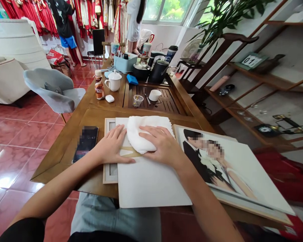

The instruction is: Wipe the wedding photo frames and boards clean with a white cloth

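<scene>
Your left hand (112, 146) lies flat with fingers spread, bridging the pale frame (111, 180) and the white board (151, 188) on top of it. Your right hand (164, 144), fingers apart and slightly bent, rests over the white cloth (134, 132) on the board's upper part. Your right palm hides some of the cloth, so you can't tell whether any is gripped; a tan strip (135, 154) is partly covered, and the board conceals most of the frame

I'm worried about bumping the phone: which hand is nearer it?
Left. The left hand is just right of the phone, at the white board; the right hand is farther right, on the white cloth.
</scene>
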Motion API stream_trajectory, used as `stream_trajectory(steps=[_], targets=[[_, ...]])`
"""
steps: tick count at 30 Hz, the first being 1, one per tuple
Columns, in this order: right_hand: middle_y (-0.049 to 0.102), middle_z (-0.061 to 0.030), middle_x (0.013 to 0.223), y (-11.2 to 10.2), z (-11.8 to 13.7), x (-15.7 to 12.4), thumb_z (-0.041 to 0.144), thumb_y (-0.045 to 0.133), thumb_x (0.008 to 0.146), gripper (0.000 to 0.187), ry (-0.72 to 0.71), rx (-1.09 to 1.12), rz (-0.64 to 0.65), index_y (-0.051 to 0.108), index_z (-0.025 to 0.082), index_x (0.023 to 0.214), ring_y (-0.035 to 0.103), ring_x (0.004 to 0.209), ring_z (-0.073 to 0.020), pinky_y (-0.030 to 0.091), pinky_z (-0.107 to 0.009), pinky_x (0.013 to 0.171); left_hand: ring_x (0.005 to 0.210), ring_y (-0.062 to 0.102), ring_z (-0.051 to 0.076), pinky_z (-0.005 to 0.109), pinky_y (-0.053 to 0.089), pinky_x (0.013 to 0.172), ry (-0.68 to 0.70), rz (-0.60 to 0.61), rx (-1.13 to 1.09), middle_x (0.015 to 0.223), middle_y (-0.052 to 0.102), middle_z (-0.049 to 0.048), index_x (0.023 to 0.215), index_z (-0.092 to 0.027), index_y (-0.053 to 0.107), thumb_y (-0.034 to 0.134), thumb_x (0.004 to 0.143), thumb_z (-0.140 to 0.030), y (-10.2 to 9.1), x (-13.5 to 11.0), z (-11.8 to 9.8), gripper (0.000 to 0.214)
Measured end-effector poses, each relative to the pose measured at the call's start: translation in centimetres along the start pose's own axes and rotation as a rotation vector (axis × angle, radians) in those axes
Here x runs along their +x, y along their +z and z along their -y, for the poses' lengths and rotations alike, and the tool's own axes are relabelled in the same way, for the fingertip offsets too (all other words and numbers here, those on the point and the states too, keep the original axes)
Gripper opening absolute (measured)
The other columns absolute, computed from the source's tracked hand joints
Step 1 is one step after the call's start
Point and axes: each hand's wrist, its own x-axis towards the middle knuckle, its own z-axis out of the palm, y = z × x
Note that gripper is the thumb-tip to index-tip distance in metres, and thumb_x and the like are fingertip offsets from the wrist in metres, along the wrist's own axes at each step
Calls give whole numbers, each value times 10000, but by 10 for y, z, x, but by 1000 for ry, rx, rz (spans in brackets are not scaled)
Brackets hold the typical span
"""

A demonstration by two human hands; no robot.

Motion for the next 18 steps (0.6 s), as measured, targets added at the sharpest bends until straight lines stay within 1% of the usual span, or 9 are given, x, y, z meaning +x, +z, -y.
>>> stream_trajectory(steps=[2,4,8,10,12,16,18], targets=[[600,-120,1497,0,-1,0,348,706,841,462,1,-7,-2,643,217,1279,562,1356,-334,365,-567,1139,1586,175,442,566,223,1272,2,20,-13,1676,238,289,1586,-86,268,626,762,-876,2,-1,1,1197],[614,-115,1483,0,-4,-1,358,705,843,435,31,-28,-10,653,223,1253,578,1335,-336,376,-555,1126,1593,151,433,569,214,1273,4,28,-19,1689,219,275,1604,-103,240,607,775,-880,2,-1,2,1194],[670,-152,1392,-4,-10,-4,345,662,851,399,172,-103,-65,665,191,1219,625,1251,-357,414,-551,1064,1594,138,438,576,221,1265,3,57,-8,1694,181,291,1610,-70,223,567,792,-896,2,-1,2,1213],[685,-159,1360,-5,-10,-5,348,640,863,396,204,-115,-85,665,181,1222,633,1230,-355,432,-538,1038,1595,134,436,568,225,1266,5,66,-2,1700,164,288,1614,-69,219,553,797,-901,2,-1,2,1213],[681,-157,1368,-5,-8,-5,362,644,866,406,158,-94,-76,667,180,1228,622,1246,-349,438,-524,1040,1598,122,432,562,226,1266,3,78,3,1704,147,287,1619,-68,208,540,803,-905,1,-1,3,1215],[662,-127,1417,-4,-5,-3,362,691,826,453,-21,8,-33,660,187,1243,597,1306,-335,403,-533,1112,1602,97,430,565,226,1265,-8,99,-5,1703,134,295,1620,-53,195,509,798,-928,0,1,2,1241],[671,-110,1410,-4,-6,-3,350,701,804,453,-21,17,-45,663,199,1230,614,1291,-332,413,-536,1101,1603,95,427,560,230,1266,-14,108,-7,1705,133,289,1623,-62,194,499,788,-942,-1,1,2,1251]])
